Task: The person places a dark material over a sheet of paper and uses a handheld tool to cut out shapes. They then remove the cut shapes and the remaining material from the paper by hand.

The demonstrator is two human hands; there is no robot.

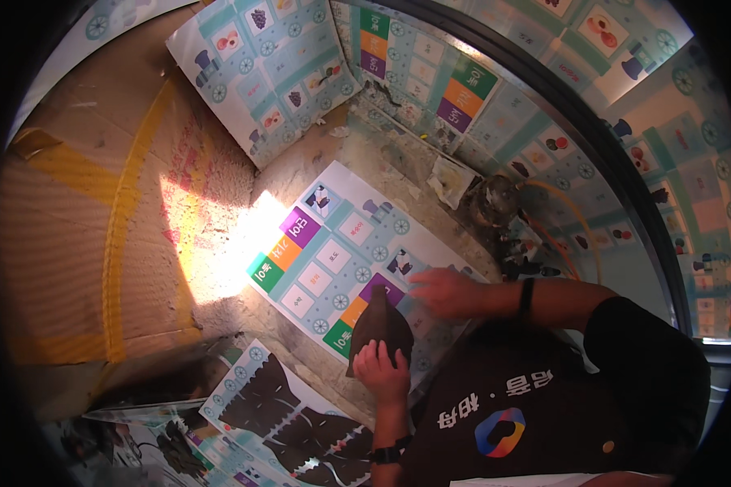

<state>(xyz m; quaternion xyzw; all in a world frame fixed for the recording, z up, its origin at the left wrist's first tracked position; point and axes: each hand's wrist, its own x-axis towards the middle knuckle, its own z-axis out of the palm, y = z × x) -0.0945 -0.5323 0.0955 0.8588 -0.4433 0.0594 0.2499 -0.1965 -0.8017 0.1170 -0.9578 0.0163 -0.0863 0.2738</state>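
Note:
A printed sheet (pixel 333 258) with coloured squares, pictures and pale blue wheels lies on the work surface in front of me. My left hand (pixel 382 372) has its fingers curled over the lower end of a dark brown, pointed piece (pixel 379 326), which lies above the sheet. The narrow tip of that piece points away from me and covers part of a purple square. My right hand (pixel 440 292) is low over the sheet's right part, beside a cow picture. Its fingers are bent and blurred, so whether anything is between them does not show.
A large cardboard box (pixel 81 243) with yellow tape fills the left. Similar printed sheets (pixel 264 69) stand at the back. At right is a dirty round metal part (pixel 493 200) with an orange hose (pixel 564 215). A sheet with torn-edged black patches (pixel 300 430) lies lower left.

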